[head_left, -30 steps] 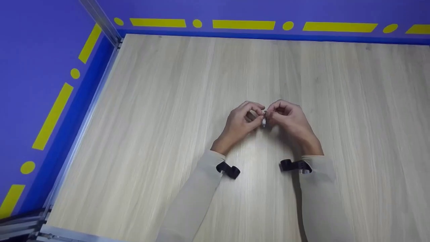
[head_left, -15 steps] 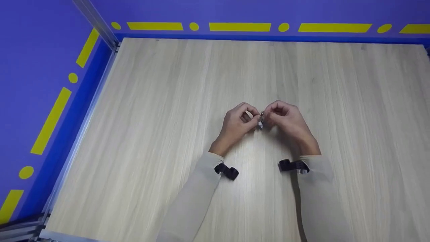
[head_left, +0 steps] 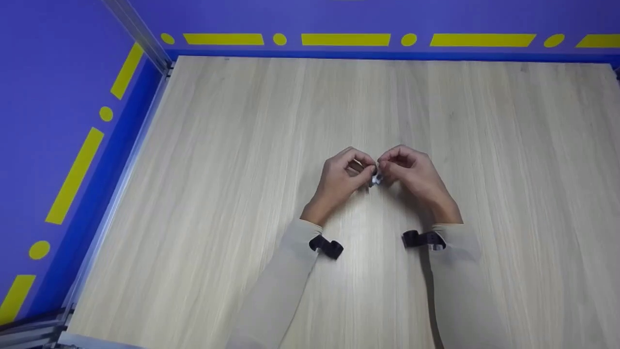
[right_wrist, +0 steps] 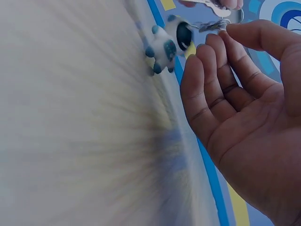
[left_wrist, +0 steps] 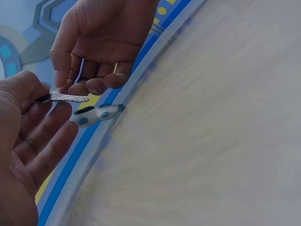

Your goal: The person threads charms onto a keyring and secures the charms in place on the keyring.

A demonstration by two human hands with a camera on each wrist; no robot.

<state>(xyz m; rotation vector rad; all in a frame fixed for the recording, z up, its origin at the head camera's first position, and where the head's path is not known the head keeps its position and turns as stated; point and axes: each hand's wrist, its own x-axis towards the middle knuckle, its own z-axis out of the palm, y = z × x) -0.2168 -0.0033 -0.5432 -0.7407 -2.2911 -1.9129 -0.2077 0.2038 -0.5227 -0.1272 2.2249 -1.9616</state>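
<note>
Above the table, my left hand (head_left: pixel 339 177) pinches a metal key (left_wrist: pixel 70 98) by its head between thumb and index finger. The blade points away from the fingers. Opposite it, my right hand (head_left: pixel 419 177) pinches the end of a short metal chain (right_wrist: pixel 209 26) beside a thin split ring (right_wrist: pixel 241 15). From the chain hangs a small white and teal astronaut-like figurine (right_wrist: pixel 164 49), also visible between both hands as a white charm (head_left: pixel 376 180) in the head view. Fingers hide most of the ring and the key's head.
Below the hands spreads a light wood-grain table (head_left: pixel 242 145). Blue walls (head_left: pixel 310 17) with yellow dashes and dots stand along its back and left edges, and a metal frame post (head_left: pixel 140 34) rises at the back left corner.
The hands have come slightly closer together. The dangling figurine has swung and turned between them, and a dark piece now shows at the left fingertips. The head view has tilted slightly.
</note>
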